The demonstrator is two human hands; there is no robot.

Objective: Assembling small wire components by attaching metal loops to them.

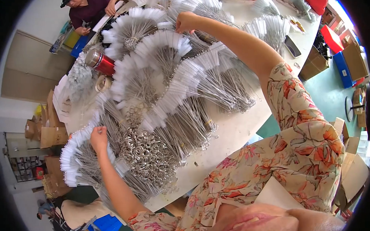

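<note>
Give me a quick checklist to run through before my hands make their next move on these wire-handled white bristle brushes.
1. Left hand on a fanned bundle of wire-handled white bristle brushes: ok.
2. Right hand closed at the far brush bundle: ok; whether it grips any, cannot tell.
3. Pile of loose metal rings between the bundles, lying on the white table: ok.
4. Red metal flask lying on its side among brushes: not ok.
5. Dark phone near the table edge: cannot tell if stable.

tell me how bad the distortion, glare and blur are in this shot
Head view: strong fisheye, the table edge bows and black corners frame the circle; even, soft light with faint shadows; the white brush tips near the right hand look washed out; the left hand and metal rings are fairly sharp; the near chin at the bottom is blurred.
</note>
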